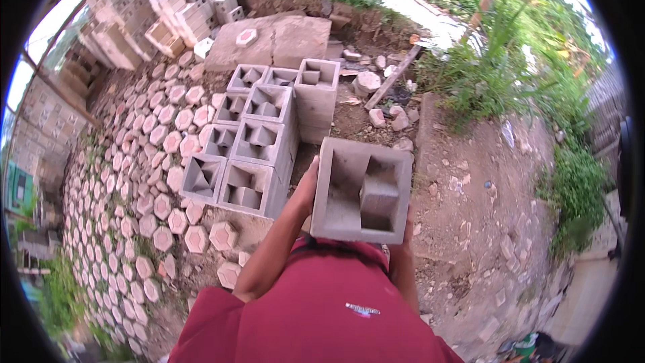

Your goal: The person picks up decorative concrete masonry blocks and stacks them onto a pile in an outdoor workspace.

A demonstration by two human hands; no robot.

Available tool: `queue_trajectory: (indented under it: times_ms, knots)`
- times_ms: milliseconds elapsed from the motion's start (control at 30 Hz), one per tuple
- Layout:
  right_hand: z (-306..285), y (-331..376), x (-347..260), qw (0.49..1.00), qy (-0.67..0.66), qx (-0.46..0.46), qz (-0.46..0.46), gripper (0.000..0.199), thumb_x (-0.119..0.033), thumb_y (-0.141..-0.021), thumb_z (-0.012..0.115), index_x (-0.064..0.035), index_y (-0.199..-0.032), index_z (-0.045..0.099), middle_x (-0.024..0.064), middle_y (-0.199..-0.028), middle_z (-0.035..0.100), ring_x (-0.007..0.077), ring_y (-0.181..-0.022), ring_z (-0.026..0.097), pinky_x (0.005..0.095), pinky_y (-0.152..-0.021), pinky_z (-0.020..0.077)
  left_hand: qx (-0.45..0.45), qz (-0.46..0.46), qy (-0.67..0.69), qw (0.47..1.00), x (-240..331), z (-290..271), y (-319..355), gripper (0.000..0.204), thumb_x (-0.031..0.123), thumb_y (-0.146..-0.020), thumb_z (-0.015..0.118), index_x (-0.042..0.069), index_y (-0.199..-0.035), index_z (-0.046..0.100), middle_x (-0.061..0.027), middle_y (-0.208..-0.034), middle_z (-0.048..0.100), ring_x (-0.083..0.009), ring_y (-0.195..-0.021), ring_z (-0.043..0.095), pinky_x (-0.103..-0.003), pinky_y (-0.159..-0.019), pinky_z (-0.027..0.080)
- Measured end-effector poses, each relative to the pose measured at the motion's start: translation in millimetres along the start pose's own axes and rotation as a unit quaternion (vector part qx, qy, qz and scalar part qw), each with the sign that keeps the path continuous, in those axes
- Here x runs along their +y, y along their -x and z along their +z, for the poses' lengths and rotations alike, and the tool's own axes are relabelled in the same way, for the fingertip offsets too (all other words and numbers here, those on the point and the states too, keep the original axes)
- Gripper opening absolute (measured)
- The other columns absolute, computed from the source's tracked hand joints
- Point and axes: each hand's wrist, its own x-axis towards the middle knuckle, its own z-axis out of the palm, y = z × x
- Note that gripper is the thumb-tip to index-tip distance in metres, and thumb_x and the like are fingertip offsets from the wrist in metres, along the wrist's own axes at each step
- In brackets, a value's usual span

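A square grey concrete block (344, 191), its hollow top with an inner piece facing up, is held in front of my body between both hands. My left hand (310, 180) presses against the block's left side, with its fingers mostly hidden. On the right side, my right hand (408, 227) grips low; only a small part of it shows past the block. Just left of the held block stands a cluster of similar hollow blocks (262, 140), set in two rows. At the cluster's far right end, one taller block or stack (316, 97) rises above the others.
Hexagonal paving stones (161, 134) cover the ground to the left. Tall block stacks (181, 10) stand at the far left. A cracked concrete slab (289, 37) lies beyond the cluster. Rubble (367, 83) and a slanting plank (393, 77) lie far right, near green plants (484, 74).
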Motion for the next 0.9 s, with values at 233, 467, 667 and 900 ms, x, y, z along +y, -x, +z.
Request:
queue_trajectory:
  times_ms: [233, 467, 667, 900]
  knots:
    - [74, -155, -97, 0.994, 0.053, -0.078, 0.057, 0.052, -0.045, -0.095, 0.042, -0.0054, -0.129, 0.045, 0.0068, -0.119, 0.055, 0.0211, -0.108, 0.052, 0.036, -0.096, 0.0393, 0.059, 0.013, 0.183, 0.981, 70, 34, -106, 0.06, 0.05, -0.096, 0.027, 0.005, -0.133, 0.041, -0.0168, -0.128, 0.05, -0.0301, -0.113, 0.052, -0.044, -0.096, 0.044]
    - [151, -302, -124, 0.959, 0.16, -0.197, 0.128, 0.051, -0.041, -0.092, 0.046, -0.0058, -0.129, 0.044, 0.0084, -0.122, 0.053, 0.0224, -0.11, 0.052, 0.0386, -0.095, 0.0405, 0.131, 0.076, 0.218, 0.964, 117, -11, -213, 0.061, 0.05, -0.096, 0.028, 0.003, -0.133, 0.04, -0.0166, -0.127, 0.05, -0.0303, -0.114, 0.051, -0.044, -0.097, 0.042]
    - [257, -436, -120, 0.919, 0.275, -0.219, 0.177, 0.065, -0.054, -0.09, 0.044, -0.0048, -0.133, 0.04, 0.0108, -0.127, 0.05, 0.026, -0.112, 0.051, 0.0397, -0.097, 0.0391, 0.148, 0.133, 0.257, 0.946, 173, -74, -301, 0.063, 0.05, -0.096, 0.025, 0.003, -0.136, 0.037, -0.0161, -0.132, 0.046, -0.0305, -0.117, 0.049, -0.044, -0.1, 0.04]
    - [360, -577, -92, 0.826, 0.469, -0.295, 0.104, 0.06, -0.045, -0.089, 0.051, -0.0042, -0.131, 0.038, 0.0114, -0.128, 0.046, 0.0214, -0.12, 0.039, 0.0361, -0.101, 0.0295, 0.266, 0.196, 0.219, 0.918, 256, -123, -382, 0.068, 0.056, -0.094, 0.024, 0.004, -0.138, 0.035, -0.0153, -0.138, 0.041, -0.031, -0.122, 0.044, -0.044, -0.102, 0.036]
